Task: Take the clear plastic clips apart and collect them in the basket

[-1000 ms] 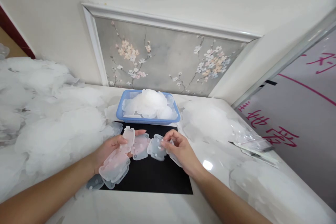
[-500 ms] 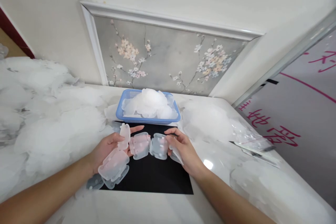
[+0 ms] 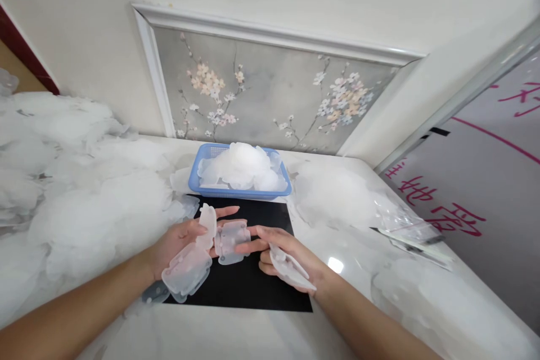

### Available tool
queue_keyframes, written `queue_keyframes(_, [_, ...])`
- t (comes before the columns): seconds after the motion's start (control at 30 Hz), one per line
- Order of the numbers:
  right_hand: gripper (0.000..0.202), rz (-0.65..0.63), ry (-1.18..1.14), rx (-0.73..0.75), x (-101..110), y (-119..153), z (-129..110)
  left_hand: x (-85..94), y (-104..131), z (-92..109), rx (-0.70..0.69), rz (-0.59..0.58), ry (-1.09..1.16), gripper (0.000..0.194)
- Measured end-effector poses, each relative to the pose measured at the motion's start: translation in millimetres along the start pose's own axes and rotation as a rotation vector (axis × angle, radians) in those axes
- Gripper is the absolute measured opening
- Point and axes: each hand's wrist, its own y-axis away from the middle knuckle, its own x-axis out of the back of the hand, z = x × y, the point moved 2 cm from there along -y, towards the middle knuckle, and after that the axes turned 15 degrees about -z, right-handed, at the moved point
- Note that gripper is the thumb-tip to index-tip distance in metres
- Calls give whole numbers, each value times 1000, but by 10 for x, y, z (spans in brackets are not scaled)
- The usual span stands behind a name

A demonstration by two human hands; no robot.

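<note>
My left hand (image 3: pixel 179 239) holds several frosted, translucent plastic pieces with notched edges. The thumb presses an upright piece (image 3: pixel 207 226), while a larger piece (image 3: pixel 188 270) lies over the palm and wrist side. Across the left fingertips lies another piece (image 3: pixel 232 243), which the index and middle fingers of my right hand (image 3: pixel 280 253) touch from the right. Folded frosted pieces (image 3: pixel 290 268) sit in the right palm, the hand curled around them. Both hands are above a black sheet (image 3: pixel 240 287). Whether the pieces are joined to each other, I cannot tell.
A blue basket (image 3: pixel 240 193) heaped with similar frosted pieces stands behind the black sheet. Large piles of pieces (image 3: pixel 101 208) cover the left of the white table; another heap (image 3: pixel 333 191) and clear plastic bags (image 3: pixel 400 219) lie at right. A whiteboard (image 3: pixel 485 191) borders the right side.
My right hand has moved left to the piece at my left fingertips. The piece that was spread flat at its fingertips no longer shows there; folded pieces now show in its palm.
</note>
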Motion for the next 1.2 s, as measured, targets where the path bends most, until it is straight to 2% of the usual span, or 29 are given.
queue_keyframes(0.1, [40,52,75,68,43,-14,-6,27,-18,-14,-57,8,2,45])
queue_keyframes(0.23, [41,145,195,122,107,-15,-31,72,-44,-14,-98,193,-88,25])
queue_keyframes(0.3, [42,201,249,143,120,-11,-45,80,-52,-21,-76,244,-93,29])
queue_keyframes(0.47, [56,278,359,145,156,1,-60,72,-57,-6,-108,264,-75,50])
queue_keyframes(0.6, [55,281,420,156,191,11,-66,55,-39,24,-70,331,-109,56])
queue_keyframes(0.67, [53,278,431,168,194,12,-72,45,-31,35,-40,348,-104,52])
queue_keyframes(0.8, [48,303,348,208,186,20,-92,25,-33,50,-18,297,47,40])
queue_keyframes(0.97, [23,382,216,204,180,41,-100,30,-50,53,-22,201,101,53])
queue_keyframes(1.07, [46,347,184,145,143,11,-61,40,-66,27,-16,144,81,58])
queue_keyframes(1.2, [44,211,123,94,45,-69,-2,34,-89,-13,-33,75,29,57])
